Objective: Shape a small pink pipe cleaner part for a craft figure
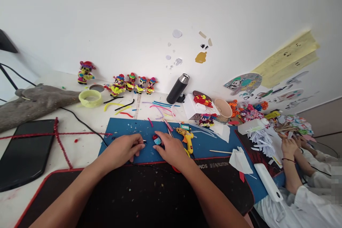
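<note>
Over the blue mat, my left hand is closed in a pinch. A small dark tip shows by its fingertips, too small to name. Just right of it, my right hand holds a small red and light-blue fuzzy piece between thumb and fingers. The two hands are a short gap apart. Close beyond the right hand lie a yellow hot glue gun and a pair of scissors. A red pipe cleaner stretches across the table to the left.
Fuzzy figures stand along the wall, with loose pipe cleaners before them. Nearby are a yellow tape roll, a black thermos and a white box. At right, another person's hands work beside paper strips.
</note>
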`<state>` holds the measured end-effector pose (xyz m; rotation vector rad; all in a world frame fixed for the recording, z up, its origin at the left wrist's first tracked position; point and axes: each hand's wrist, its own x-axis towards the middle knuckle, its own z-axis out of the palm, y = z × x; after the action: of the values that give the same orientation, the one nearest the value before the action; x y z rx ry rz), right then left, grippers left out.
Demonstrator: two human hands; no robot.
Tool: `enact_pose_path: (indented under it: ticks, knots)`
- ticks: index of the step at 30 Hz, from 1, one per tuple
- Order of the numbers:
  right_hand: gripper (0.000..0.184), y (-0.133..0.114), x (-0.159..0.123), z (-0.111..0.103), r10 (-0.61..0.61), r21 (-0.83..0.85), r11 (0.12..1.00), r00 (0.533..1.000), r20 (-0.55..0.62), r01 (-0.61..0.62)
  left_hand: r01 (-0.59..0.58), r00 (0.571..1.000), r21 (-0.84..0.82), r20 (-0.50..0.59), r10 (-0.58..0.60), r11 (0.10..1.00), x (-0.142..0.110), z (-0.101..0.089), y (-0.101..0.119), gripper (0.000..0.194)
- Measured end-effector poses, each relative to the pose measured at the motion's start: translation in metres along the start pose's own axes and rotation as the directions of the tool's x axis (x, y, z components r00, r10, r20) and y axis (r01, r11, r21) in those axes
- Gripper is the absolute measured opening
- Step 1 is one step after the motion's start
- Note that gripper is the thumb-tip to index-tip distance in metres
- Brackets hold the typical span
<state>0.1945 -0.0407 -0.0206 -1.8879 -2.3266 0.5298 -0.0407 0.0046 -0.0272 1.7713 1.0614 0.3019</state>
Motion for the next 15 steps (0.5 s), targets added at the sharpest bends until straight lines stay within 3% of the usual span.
enact_pose_path:
  ticks: [7, 12, 15]
  knots:
    - [0.043, -0.012, -0.006, 0.003, 0.049, 0.034, 0.998, 0.999, 0.017, -0.050, -0.041, 0.999, -0.049, -0.010, 0.041, 0.998, 0.000, 0.003, -0.001, 0.026]
    - [0.046, -0.013, -0.015, 0.001, 0.056, 0.107, 0.993, 0.997, -0.050, -0.050, -0.113, 0.982, 0.005, -0.149, 0.113, 0.994, 0.004, 0.007, -0.001, 0.026]
    - [0.046, -0.012, -0.017, 0.008, 0.085, 0.149, 0.986, 0.992, -0.092, -0.070, -0.158, 0.975, 0.024, -0.156, 0.160, 0.987, 0.007, 0.013, -0.005, 0.027]
